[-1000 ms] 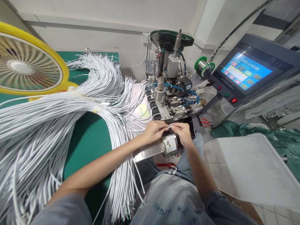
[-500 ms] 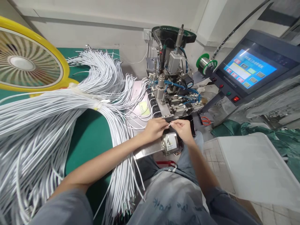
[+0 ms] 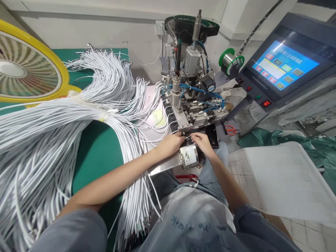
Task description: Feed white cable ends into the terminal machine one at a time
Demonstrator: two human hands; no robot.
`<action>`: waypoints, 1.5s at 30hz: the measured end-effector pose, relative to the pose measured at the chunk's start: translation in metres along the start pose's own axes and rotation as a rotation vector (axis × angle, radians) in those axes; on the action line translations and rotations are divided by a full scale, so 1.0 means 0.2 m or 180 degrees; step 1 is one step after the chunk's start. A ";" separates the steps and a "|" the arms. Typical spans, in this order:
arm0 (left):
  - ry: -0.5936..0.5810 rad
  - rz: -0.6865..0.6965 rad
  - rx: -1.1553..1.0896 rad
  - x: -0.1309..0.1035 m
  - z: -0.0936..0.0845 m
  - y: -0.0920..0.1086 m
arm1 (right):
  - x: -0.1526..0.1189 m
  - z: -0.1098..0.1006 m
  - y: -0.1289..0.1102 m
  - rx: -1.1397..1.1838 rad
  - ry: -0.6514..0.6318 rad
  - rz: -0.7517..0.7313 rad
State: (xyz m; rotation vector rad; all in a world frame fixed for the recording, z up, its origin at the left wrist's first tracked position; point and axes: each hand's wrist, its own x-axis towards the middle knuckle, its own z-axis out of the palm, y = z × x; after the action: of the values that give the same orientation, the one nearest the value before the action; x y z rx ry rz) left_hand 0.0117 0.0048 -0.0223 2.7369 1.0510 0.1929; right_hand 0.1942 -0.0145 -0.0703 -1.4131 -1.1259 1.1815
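My left hand (image 3: pixel 172 144) is closed around a white cable close to the front edge of the soldering machine (image 3: pixel 190 91). Just right of it, my right hand (image 3: pixel 202 142) pinches with thumb and fingertips at the cable's thin end; the tip itself is too small to make out. Under both hands sits a metal cylinder (image 3: pixel 189 156) with a white label, beside a flat metal plate (image 3: pixel 165 166). Several white cables (image 3: pixel 154 134) run from the left into the black slotted holder (image 3: pixel 170 117) along the machine's side.
A large tied bundle of white cables (image 3: pixel 52 115) covers the green table (image 3: pixel 86 164) at left, near a yellow fan (image 3: pixel 61 70). A lit control screen (image 3: pixel 285 68), a solder wire spool (image 3: pixel 229 61), red-handled scissors (image 3: pixel 231 130) and a pale plastic bin (image 3: pixel 286 182) stand at right.
My fingertips have drawn slightly apart, with the left hand shifting a little left and the right fingers loosening from their tighter pinch. The whole view has shifted slightly.
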 end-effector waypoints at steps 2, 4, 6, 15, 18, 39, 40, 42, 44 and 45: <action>-0.0053 0.0049 -0.0001 0.00 0.00 -0.01 | 0.01 0.02 0.00 0.0110 -0.0017 0.0127; -0.0088 0.0128 0.0023 0.00 -0.01 -0.01 | 0.01 0.03 -0.01 0.0171 -0.0053 0.0205; -0.0090 0.0208 0.0031 0.00 -0.01 -0.02 | 0.01 0.04 -0.01 0.0173 -0.0127 0.0208; -0.0047 0.0326 0.0145 0.00 0.00 -0.02 | 0.02 0.02 -0.01 0.0097 -0.0333 0.0256; -0.0027 0.0311 0.0235 0.00 0.00 -0.01 | 0.03 0.02 -0.02 0.0116 -0.0377 0.0347; -0.0109 0.0425 0.0167 0.00 -0.01 -0.03 | 0.03 0.02 -0.01 0.0055 -0.0449 0.0480; -0.0111 0.0427 0.0164 0.00 -0.01 -0.03 | 0.03 0.02 0.00 0.0051 -0.0447 0.0487; -0.0118 0.0443 0.0179 -0.01 -0.01 -0.03 | 0.04 0.01 -0.01 0.0022 -0.0456 0.0510; -0.0134 0.0484 0.0218 -0.01 -0.01 -0.04 | 0.04 0.01 -0.01 -0.0015 -0.0493 0.0536; -0.0141 0.0508 0.0246 -0.01 -0.01 -0.04 | 0.04 0.01 -0.01 -0.0032 -0.0514 0.0543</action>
State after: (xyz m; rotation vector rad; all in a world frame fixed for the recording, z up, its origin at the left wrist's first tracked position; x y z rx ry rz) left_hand 0.0054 0.0092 -0.0226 2.8815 0.8458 0.1172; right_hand 0.1922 -0.0057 -0.0699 -1.4650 -1.1398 1.4336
